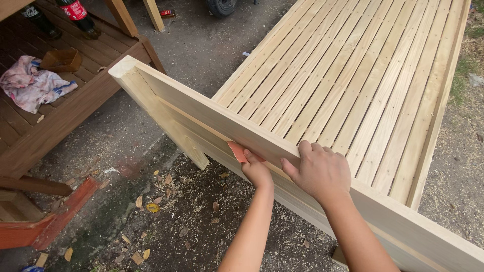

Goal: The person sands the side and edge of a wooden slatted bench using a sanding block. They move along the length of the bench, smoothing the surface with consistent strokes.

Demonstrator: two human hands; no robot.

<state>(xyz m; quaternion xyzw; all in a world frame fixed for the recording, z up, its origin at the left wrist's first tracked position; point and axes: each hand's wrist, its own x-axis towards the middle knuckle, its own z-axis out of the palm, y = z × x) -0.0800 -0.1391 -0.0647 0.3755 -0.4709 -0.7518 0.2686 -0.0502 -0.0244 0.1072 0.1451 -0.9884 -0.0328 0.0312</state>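
the left hand [256, 170] pinches a small orange sandpaper piece [237, 151] flat against the outer face of the pale wooden end board [191, 113], just under its top edge. the right hand [318, 170] curls closed over that top edge close beside it. beyond lies the slatted bed frame [353, 75]; open sawdust-strewn ground [166, 221] sits below the board.
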